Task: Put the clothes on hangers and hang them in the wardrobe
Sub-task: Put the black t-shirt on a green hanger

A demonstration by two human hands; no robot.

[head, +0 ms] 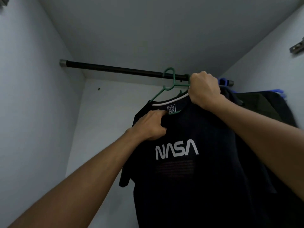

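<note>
**NASA shirt on green hanger, at the wardrobe rail**

Obs. 1: A dark T-shirt (189, 170) with white "NASA" lettering across the chest sits on a green hanger (171, 83). A white-edged neckline and a "DN MX" label show at the collar. The shirt hangs facing the camera, right of centre in the frame.

Obs. 2: The hanger's hook is looped at the black rail (115, 69), which runs across the upper part of the wardrobe (41, 79) from a metal bracket on the left wall toward the right wall. Whether the hook bears fully on the rail or only overlaps it in this view: cannot tell.

Obs. 3: Right hand (204, 89) is raised at the rail, fingers curled tight into a fist around the hanger's right shoulder, with the shirt collar just below the knuckles.

Obs. 4: Left hand (149, 125) is lower, pinching a fold of the shirt's fabric just under the collar, thumb toward the label (fingertips partly buried in the cloth).

Obs. 5: To the right, behind the right forearm, dark garments (266, 109) already hang from the same rail on blue hangers (279, 92). They are blurred; their count is not readable.

Obs. 6: A metal hinge (297, 47) is fixed on the right wall, near the frame edge.
</note>
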